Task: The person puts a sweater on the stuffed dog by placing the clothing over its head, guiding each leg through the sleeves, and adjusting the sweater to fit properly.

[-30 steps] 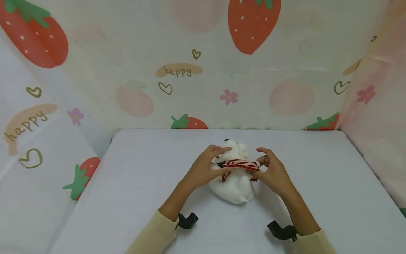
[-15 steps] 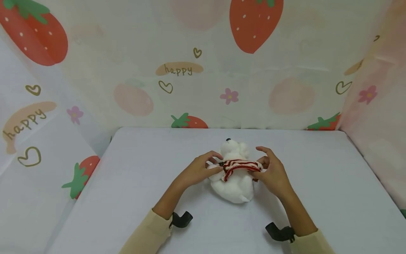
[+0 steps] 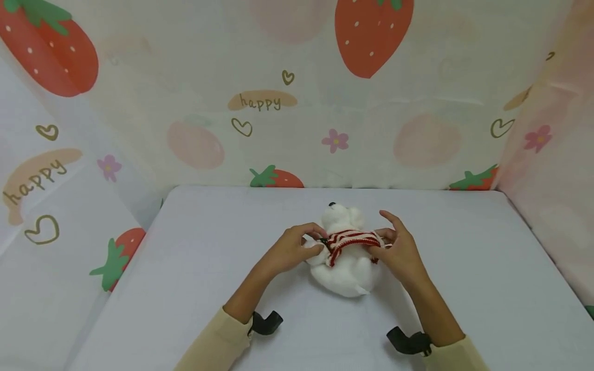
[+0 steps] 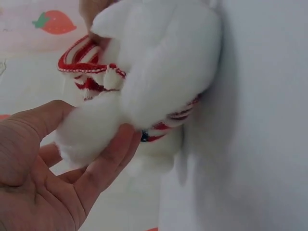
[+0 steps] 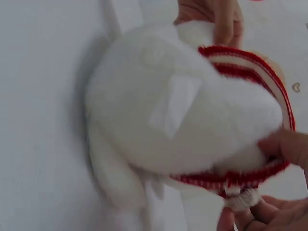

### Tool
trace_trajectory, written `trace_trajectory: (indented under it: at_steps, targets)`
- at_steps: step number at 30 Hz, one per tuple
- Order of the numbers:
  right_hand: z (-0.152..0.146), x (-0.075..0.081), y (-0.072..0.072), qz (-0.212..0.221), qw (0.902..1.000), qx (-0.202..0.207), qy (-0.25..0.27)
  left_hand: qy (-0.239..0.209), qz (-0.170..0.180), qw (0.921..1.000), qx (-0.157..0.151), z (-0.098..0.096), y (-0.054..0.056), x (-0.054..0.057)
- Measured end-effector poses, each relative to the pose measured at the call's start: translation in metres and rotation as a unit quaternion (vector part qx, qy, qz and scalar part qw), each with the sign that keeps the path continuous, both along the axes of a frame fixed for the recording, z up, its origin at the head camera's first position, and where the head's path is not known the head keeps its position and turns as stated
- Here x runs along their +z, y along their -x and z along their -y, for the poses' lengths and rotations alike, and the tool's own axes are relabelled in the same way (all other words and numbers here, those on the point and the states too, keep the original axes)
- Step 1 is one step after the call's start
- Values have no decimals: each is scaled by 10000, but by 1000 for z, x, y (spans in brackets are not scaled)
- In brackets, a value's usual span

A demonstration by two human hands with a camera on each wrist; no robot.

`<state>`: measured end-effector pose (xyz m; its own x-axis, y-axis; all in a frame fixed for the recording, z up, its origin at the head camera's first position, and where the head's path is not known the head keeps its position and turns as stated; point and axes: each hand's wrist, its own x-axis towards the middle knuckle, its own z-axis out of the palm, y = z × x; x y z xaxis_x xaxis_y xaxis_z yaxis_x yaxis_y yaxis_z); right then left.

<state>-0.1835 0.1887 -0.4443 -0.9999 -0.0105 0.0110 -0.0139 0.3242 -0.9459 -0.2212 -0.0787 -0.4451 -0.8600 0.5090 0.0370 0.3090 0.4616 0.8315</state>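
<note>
While pinching one plush arm (image 4: 91, 127) in the left hand (image 3: 289, 251) and the striped sweater (image 3: 350, 238) in the right hand (image 3: 402, 255), apparently dressing or undressing the white toy bear (image 3: 336, 280) on the table (image 3: 209, 237). Next, probably worth steadying that arm and easing the sweater past it.

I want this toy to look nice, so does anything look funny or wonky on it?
Yes, the striped sweater looks wonky. It's bunched high on the back of the white toy, and in the right wrist view its red edge gapes away from the body. I can't see any rips.
</note>
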Motion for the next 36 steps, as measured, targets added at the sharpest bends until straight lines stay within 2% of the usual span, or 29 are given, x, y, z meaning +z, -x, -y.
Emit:
trace_trajectory:
  at_steps: [3,6,8,11,13,15,17,19,21,23,26,30,32,36]
  targets:
    - [3,1,-1,181,9979,-77,618,-13,-42,10000,24,-1,-3,4]
    - [5,1,-2,156,9967,-97,785,192,-237,9994,136,-2,-5,6]
    - [5,0,-1,128,9978,-43,651,416,-550,9971,327,-4,-8,7]
    - [3,0,0,74,9997,48,244,507,-1253,9894,529,-11,-12,11]
    - [1,0,1,-7,9999,92,-54,494,-1696,9834,409,-22,-13,16]
    - [-1,1,1,-80,9996,153,-244,686,-1980,9778,37,-34,-13,21]
    - [-3,3,1,-134,9990,243,-352,1183,-2195,9679,-327,-47,-13,25]
    - [-5,3,0,-140,9987,331,-365,1722,-2400,9536,-585,-58,-13,28]
    - [-6,2,-1,-166,9985,402,-324,2189,-2645,9373,-605,-66,-14,28]
    - [-6,0,-1,-254,9984,388,-326,2396,-2825,9276,-492,-73,-14,29]
    - [-3,-3,0,-475,9985,210,-198,2409,-2875,9267,-253,-81,-12,28]
    - [1,-5,1,-661,9977,-135,-94,2247,-2688,9366,28,-88,-8,23]
    - [3,-5,0,-716,9971,-232,-48,2240,-2622,9386,109,-90,-6,20]
    - [6,-5,-1,-814,9961,-329,-1,2233,-2688,9367,208,-95,-4,16]
